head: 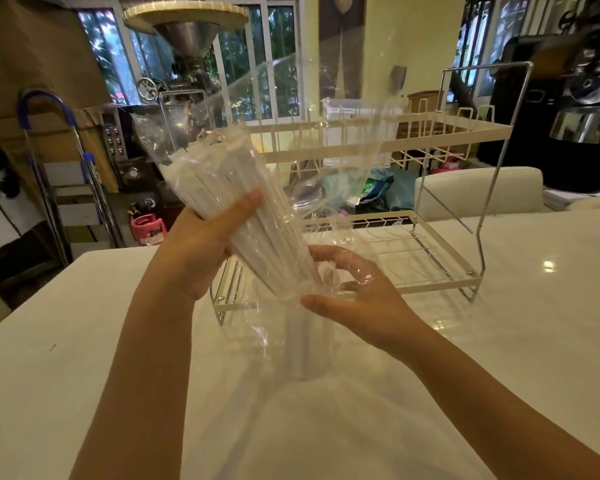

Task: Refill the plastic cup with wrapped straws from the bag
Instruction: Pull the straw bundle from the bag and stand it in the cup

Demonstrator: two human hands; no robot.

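A bundle of white wrapped straws (222, 188) lies tilted inside a clear plastic bag (326, 140), its lower end pointing down toward a clear plastic cup (309, 348) that stands on the white table (118, 341). My left hand (201, 247) grips the bundle around its middle through the bag. My right hand (357, 292) holds the bag's lower end just above the cup's rim, fingers curled in the film. A few straws seem to stand in the cup, blurred.
A white two-tier wire dish rack (430, 258) stands on the table right behind the cup. Beyond the table's far edge are a chair back (482, 192), a metal machine (187, 64) and a dark roaster (575, 116).
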